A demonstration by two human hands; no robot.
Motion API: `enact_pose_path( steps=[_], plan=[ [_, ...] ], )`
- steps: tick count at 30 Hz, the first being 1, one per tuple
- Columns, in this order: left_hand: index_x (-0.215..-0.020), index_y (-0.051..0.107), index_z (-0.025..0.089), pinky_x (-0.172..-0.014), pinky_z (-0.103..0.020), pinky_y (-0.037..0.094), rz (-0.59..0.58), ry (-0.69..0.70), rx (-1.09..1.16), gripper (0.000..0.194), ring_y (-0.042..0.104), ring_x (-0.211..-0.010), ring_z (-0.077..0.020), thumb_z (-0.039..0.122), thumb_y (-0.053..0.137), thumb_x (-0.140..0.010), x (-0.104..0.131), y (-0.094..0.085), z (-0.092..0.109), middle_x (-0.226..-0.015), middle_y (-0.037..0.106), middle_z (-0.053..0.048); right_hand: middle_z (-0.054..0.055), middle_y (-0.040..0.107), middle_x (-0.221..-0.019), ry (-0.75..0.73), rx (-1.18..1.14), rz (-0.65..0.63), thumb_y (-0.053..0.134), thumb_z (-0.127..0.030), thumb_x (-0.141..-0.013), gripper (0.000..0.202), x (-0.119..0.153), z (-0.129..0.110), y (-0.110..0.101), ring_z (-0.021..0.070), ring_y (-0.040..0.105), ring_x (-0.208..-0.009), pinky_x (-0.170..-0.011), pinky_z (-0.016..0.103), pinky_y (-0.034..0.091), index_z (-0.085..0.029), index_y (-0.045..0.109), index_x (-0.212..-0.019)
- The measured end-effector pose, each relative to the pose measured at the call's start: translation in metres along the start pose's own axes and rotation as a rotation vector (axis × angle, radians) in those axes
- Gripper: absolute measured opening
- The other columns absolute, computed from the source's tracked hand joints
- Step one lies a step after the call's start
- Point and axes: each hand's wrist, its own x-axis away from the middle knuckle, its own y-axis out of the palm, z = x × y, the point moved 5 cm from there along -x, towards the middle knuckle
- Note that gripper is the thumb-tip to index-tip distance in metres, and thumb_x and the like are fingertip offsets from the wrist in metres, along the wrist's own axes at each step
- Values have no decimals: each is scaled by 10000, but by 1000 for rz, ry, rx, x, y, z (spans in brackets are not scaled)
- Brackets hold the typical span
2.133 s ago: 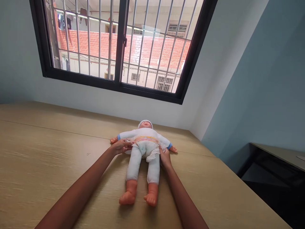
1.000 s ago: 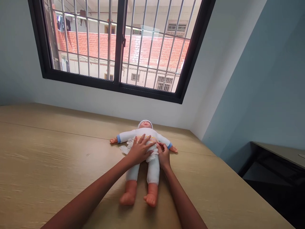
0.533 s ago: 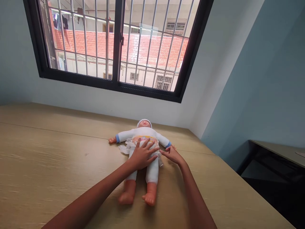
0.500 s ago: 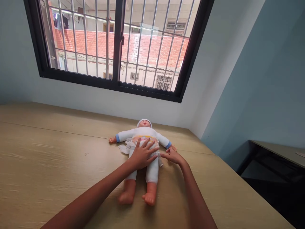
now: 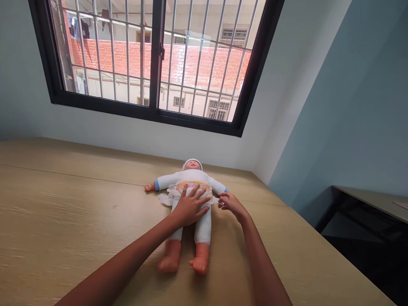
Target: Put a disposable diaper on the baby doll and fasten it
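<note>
A baby doll point(image 5: 194, 175) in a white suit with blue cuffs and a white cap lies on its back, its bare feet toward me. Around its waist is a diaper point(image 5: 204, 187) with a coloured printed band; one loose side flap spreads out at the left. My left hand point(image 5: 190, 207) rests flat on the diaper's front, fingers spread. Beside the doll's hip, my right hand point(image 5: 231, 205) pinches the diaper's right side flap and holds it stretched outward. The doll's hand on that side is hidden behind my right hand.
The doll lies on a wooden table point(image 5: 79, 221) that reaches the wall below a barred window point(image 5: 153, 112). A small thread-like scrap point(image 5: 115, 206) lies left of the doll. Beyond the table's right edge stands another dark-legged table point(image 5: 366, 203).
My right hand has closed on the diaper's right flap and drawn it outward and up; before, its fingers were reaching toward it. My left hand stays in place on the diaper.
</note>
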Motion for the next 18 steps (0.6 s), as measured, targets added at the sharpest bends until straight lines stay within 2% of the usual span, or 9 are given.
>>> enact_pose_path(
  steps=[6,11,14,18],
  plan=[
    [-1208,540,318,-1069,-643,154,-31,-6,-5,342,276,-1359,-302,408,363,-930,0,0,0,-1401,448,-44,-27,565,-558,-79,-147,188,576,-223,-610,133,-9,3,-11,112,519,-473,-477,239,428,-182,520,-724],
    [-1202,549,312,-1081,-635,131,-11,-3,-16,340,279,-1355,-300,405,378,-924,1,0,0,-1392,458,-45,-24,562,-562,-117,-208,318,580,-254,-610,156,-11,6,-17,139,549,-512,-505,256,461,-202,488,-726],
    [-1207,546,311,-1089,-625,133,-9,-6,-11,343,284,-1352,-297,407,381,-922,1,0,0,-1399,451,-47,-26,572,-575,-147,-223,336,593,-272,-608,201,-9,2,-15,150,568,-527,-524,264,479,-211,473,-757],
    [-1241,515,308,-1078,-627,165,-24,-23,-8,368,293,-1348,-307,417,365,-923,0,0,0,-1406,444,-49,-17,602,-624,-200,-220,289,616,-295,-617,252,-5,-7,-7,162,596,-583,-543,263,490,-216,479,-813]
  ],
)
